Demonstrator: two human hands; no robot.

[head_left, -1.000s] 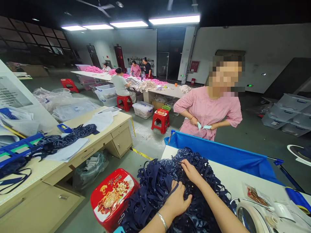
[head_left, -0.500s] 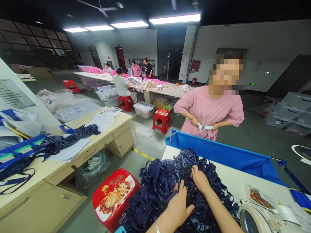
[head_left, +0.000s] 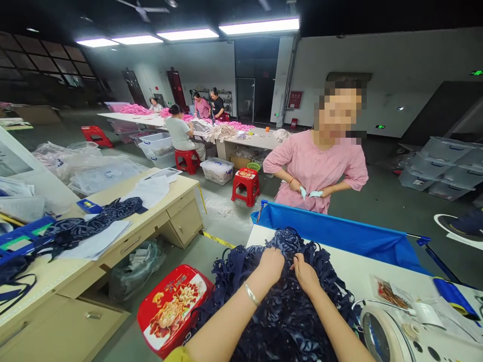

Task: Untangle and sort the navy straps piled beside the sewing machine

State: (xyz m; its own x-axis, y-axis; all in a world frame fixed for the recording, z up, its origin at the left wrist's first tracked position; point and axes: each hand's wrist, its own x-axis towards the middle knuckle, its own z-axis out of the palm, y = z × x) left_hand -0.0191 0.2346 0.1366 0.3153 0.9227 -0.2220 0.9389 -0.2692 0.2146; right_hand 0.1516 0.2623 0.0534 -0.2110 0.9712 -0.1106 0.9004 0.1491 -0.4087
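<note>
A big heap of dark navy straps (head_left: 279, 311) lies on the white table (head_left: 358, 276) in front of me. My left hand (head_left: 269, 264), with a silver bangle on the wrist, reaches over the heap, its fingers curled down into the straps near the top. Right beside it, my right hand (head_left: 304, 271) pinches into the same straps with its fingers closed. The two hands almost touch at the far part of the heap. What the fingertips hold inside the tangle is hidden.
A person in pink (head_left: 317, 171) stands behind a blue fabric bin (head_left: 339, 236) at the table's far edge. A red stool (head_left: 169, 309) stands low at left, a beige desk (head_left: 113, 236) with more navy straps beyond it. A white machine (head_left: 392, 337) sits at right. Other workers sit far back.
My left hand has moved forward from the near side of the heap to its top, next to the right hand. The right hand drew slightly back. The view shifted a little right.
</note>
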